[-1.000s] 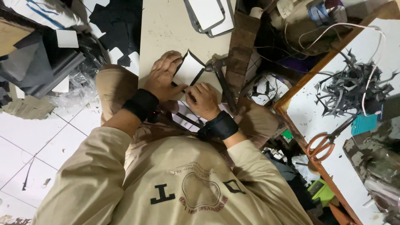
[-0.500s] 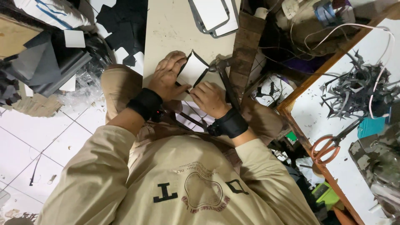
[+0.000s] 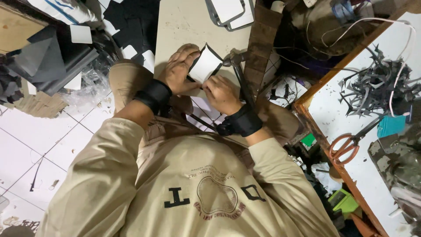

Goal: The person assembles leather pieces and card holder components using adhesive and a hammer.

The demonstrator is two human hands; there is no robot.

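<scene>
Just above the middle of the frame, the left hand (image 3: 180,70) lies flat with its fingers together, pressing down on the left edge of a small white card with a dark rim (image 3: 205,65), which sits tilted like a diamond on the beige work board (image 3: 184,22). The right hand (image 3: 221,94) is curled at the card's lower right corner, fingers pressed together on it; whether it pinches the card itself or something thin against it cannot be told. Both wrists wear black wrist straps (image 3: 153,94), and the sleeves belong to a beige sweatshirt (image 3: 193,188) that fills the lower middle of the frame. Just right of the right hand a metal hammer-like tool (image 3: 237,66) lies at the board's edge, close to the card. At the top centre, further up the board, a stack of white cards in a grey frame (image 3: 230,11) rests well apart from the hands. To the upper left, black and white offcuts (image 3: 81,35) are scattered over the white tiled floor (image 3: 26,140). On the right, a white table with a wooden rim (image 3: 324,109) carries orange-handled scissors (image 3: 346,145) and a heap of dark grey scraps (image 3: 377,87).
</scene>
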